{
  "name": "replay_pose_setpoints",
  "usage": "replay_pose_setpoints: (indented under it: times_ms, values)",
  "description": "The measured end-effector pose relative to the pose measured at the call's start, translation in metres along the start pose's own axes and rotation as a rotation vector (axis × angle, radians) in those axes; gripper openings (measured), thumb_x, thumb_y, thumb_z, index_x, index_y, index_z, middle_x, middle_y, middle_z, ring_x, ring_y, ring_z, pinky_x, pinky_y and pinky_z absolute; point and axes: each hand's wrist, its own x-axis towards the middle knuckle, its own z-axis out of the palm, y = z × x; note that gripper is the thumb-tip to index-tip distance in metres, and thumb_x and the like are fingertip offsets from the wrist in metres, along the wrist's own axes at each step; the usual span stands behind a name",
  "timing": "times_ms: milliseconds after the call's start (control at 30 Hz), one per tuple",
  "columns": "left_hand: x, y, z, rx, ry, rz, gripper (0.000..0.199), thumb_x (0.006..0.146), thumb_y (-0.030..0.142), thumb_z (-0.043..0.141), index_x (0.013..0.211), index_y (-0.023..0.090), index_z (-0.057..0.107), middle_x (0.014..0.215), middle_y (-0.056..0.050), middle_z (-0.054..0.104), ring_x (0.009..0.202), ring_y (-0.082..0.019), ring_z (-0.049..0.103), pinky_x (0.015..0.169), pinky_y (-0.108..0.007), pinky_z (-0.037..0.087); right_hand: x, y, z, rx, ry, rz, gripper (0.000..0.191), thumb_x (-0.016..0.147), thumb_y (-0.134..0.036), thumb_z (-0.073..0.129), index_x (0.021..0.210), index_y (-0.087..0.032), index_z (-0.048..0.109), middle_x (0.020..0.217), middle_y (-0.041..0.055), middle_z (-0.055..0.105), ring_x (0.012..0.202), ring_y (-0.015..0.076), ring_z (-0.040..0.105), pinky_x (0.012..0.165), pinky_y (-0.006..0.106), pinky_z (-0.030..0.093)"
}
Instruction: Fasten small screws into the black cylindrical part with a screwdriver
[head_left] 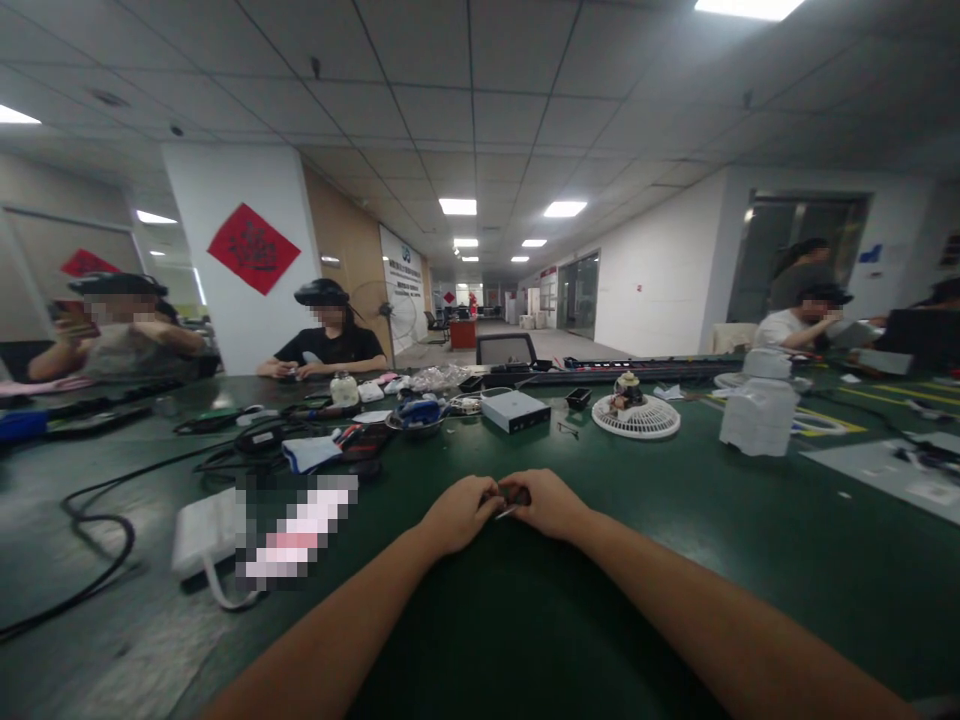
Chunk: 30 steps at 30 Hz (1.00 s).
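My left hand and my right hand meet in front of me, low over the green table. The fingers of both are curled and pinched around something small between them. Only a thin, pale, straight piece shows beneath the fingertips; the fingers hide the rest, and I cannot make out its kind. Beyond the hands sits a grey box-shaped drive with a dark front. A white round fan grille with a motor on it lies to its right.
Cables, a blue-and-white cloth and a white power bank with a cord lie to the left. A bowl with blue things stands farther back. At right are a white plastic container and a grey sheet. Several people sit around the table.
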Motion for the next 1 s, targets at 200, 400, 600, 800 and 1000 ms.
replay_pose_setpoints:
  times_ms: [200,400,600,800,1000]
  values:
    - [0.001,0.002,0.003,0.045,-0.009,0.024,0.026,0.096,0.032,0.048,0.098,0.019,0.07,0.097,-0.008,0.071,0.093,-0.024,0.064,0.079,-0.034,0.045,-0.002,-0.002,0.002,-0.032,0.045,-0.073,0.049,0.078,-0.019,0.069,0.126,-0.022,0.068,0.093,0.0033,0.078,0.083,0.02,0.07,0.076,0.027,0.05]
    - [-0.002,0.003,-0.002,0.067,-0.043,0.094,0.014,0.084,0.025,0.056,0.091,0.017,0.065,0.091,-0.008,0.069,0.082,-0.022,0.064,0.071,-0.031,0.046,-0.001,-0.002,0.004,-0.033,0.038,-0.048,0.049,0.073,-0.013,0.063,0.121,-0.02,0.071,0.094,0.0031,0.077,0.082,0.0186,0.07,0.075,0.025,0.05]
    - [-0.002,0.0,-0.004,0.097,-0.034,0.148,0.042,0.067,0.015,0.06,0.109,0.013,0.065,0.106,-0.012,0.068,0.098,-0.026,0.064,0.086,-0.034,0.051,-0.001,0.002,0.003,-0.081,0.038,-0.042,0.052,0.073,-0.011,0.062,0.124,-0.02,0.07,0.09,0.0022,0.076,0.077,0.0175,0.067,0.07,0.025,0.048]
    - [0.001,-0.011,-0.001,0.148,-0.015,0.116,0.048,0.07,0.022,0.061,0.116,0.011,0.064,0.114,-0.015,0.066,0.105,-0.029,0.062,0.096,-0.04,0.05,-0.001,0.006,0.004,-0.142,-0.007,-0.001,0.04,0.076,-0.012,0.063,0.115,-0.017,0.074,0.084,0.0034,0.074,0.072,0.0169,0.064,0.066,0.026,0.046]
    - [0.006,-0.018,0.008,0.295,0.035,-0.032,0.04,0.078,0.036,0.059,0.109,0.011,0.063,0.11,-0.014,0.065,0.105,-0.028,0.058,0.096,-0.04,0.048,0.002,0.013,0.002,-0.17,0.087,0.043,0.031,0.087,-0.025,0.063,0.114,-0.015,0.075,0.082,0.0059,0.072,0.072,0.0164,0.062,0.069,0.03,0.047]
